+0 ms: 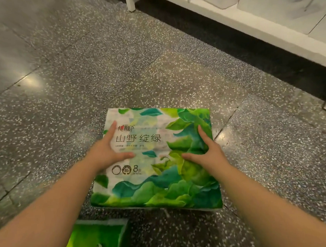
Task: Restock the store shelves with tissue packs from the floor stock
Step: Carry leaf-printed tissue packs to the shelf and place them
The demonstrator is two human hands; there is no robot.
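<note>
Green-leafed tissue pack [157,162] is lying on the floor [79,80], both hands, left hand [106,151] and right hand [208,155], pressing open-fingered on top, gripping nothing; squeezing both sides evenly should lift it cleanly.

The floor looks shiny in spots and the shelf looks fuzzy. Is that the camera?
Head view: ceiling light glares off the speckled floor at left; the white shelf at top right is blurred; the tissue pack is sharp enough to read.

- A shop aisle: speckled terrazzo floor [155,66] laid in large slabs.
- A white display shelf [247,22] low along the right, holding pale packaged goods.
- Retail-wrapped tissue pack [162,180], marked as an 8-pack, on the floor.
</note>
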